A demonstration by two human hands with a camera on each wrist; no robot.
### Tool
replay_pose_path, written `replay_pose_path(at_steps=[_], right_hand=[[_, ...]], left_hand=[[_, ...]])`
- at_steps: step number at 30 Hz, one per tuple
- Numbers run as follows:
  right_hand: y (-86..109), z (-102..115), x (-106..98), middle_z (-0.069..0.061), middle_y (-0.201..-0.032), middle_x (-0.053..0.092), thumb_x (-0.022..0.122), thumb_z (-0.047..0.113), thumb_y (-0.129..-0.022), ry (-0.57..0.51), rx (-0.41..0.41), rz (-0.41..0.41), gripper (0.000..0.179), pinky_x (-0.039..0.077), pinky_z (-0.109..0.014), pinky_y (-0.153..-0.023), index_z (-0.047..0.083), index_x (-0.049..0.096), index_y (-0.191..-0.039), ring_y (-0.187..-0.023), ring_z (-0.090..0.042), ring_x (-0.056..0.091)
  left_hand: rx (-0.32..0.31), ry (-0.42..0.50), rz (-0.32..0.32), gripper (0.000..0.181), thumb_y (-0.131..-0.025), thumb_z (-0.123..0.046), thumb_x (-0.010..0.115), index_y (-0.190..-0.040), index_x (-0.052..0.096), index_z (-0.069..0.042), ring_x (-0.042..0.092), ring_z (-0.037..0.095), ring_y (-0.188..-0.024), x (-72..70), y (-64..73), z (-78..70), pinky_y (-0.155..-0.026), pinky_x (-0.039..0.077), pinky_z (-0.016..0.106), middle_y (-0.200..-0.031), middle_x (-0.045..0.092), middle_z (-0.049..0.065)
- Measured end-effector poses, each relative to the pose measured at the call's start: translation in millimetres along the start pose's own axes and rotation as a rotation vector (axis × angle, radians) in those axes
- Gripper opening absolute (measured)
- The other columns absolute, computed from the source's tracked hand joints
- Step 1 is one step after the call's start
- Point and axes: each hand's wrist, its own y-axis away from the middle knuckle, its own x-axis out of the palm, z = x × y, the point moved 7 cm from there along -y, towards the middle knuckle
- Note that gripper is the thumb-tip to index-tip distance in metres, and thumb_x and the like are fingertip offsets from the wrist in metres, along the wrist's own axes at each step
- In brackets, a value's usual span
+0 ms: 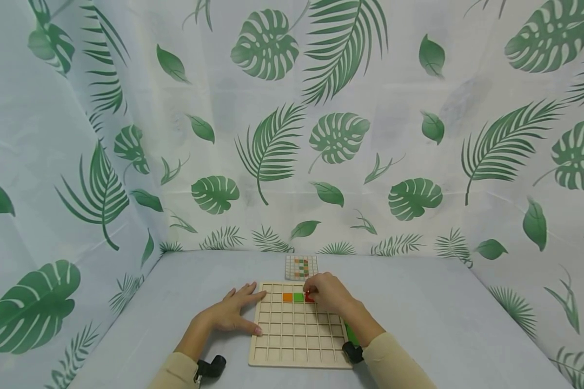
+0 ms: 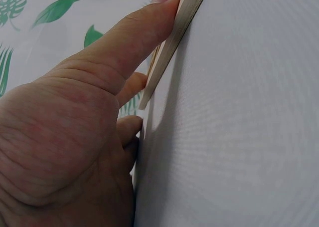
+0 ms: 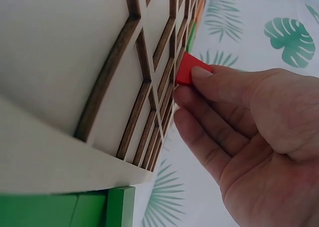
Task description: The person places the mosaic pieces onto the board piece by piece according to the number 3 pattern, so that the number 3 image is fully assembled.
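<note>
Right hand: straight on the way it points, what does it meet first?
Likely the wooden grid board, via the red tile that the right hand pinches; the tile may already touch it, depth is unclear.

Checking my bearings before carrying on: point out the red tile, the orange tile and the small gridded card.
Red tile [image 3: 185, 69]: right wrist view, on its uncovered red surface.
Orange tile [image 1: 287, 297]: head view, middle of its top.
Small gridded card [image 1: 301, 268]: head view, middle of its patterned face.
</note>
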Motion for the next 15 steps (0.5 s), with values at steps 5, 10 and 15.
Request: replay_pose_path(at_steps=[5, 10, 15], right_hand=[[0.5, 1.8, -1.6, -0.005, -0.091, 0.078, 0.074, -0.007, -0.088, 0.009, -0.001, -0.005, 0.017, 0.062, -0.039, -0.074, 0.006, 0.08, -0.096, -0.084, -0.018, 0.072], [0.2, 2.4, -2.3, -0.002, -0.087, 0.077, 0.074, -0.007, -0.088, 0.015, 0.004, -0.007, 0.016, 0.06, -0.035, -0.071, 0.009, 0.078, -0.091, -0.079, -0.014, 0.069], [-0.7, 1.6, -0.1, -0.003, -0.086, 0.076, 0.077, -0.004, -0.087, 0.014, 0.022, 0.018, 0.014, 0.058, -0.034, -0.068, 0.008, 0.079, -0.093, -0.076, -0.012, 0.066]], left_hand=[[0.001, 0.004, -0.002, 0.105, -0.074, -0.061, 0.087, -0.161, 0.041, -0.026, 0.009, 0.038, -0.163, -0.2, 0.5, -0.3, -0.131, 0.0, 0.063, -0.175, 0.016, 0.013], [0.01, -0.004, -0.003, 0.104, -0.074, -0.061, 0.086, -0.161, 0.041, -0.025, 0.009, 0.038, -0.163, -0.8, 0.5, -1.0, -0.131, 0.0, 0.063, -0.175, 0.016, 0.014], [0.008, -0.007, -0.002, 0.104, -0.074, -0.062, 0.086, -0.161, 0.041, -0.026, 0.009, 0.038, -0.163, -0.4, 0.4, -0.7, -0.131, 0.0, 0.063, -0.175, 0.016, 0.014]])
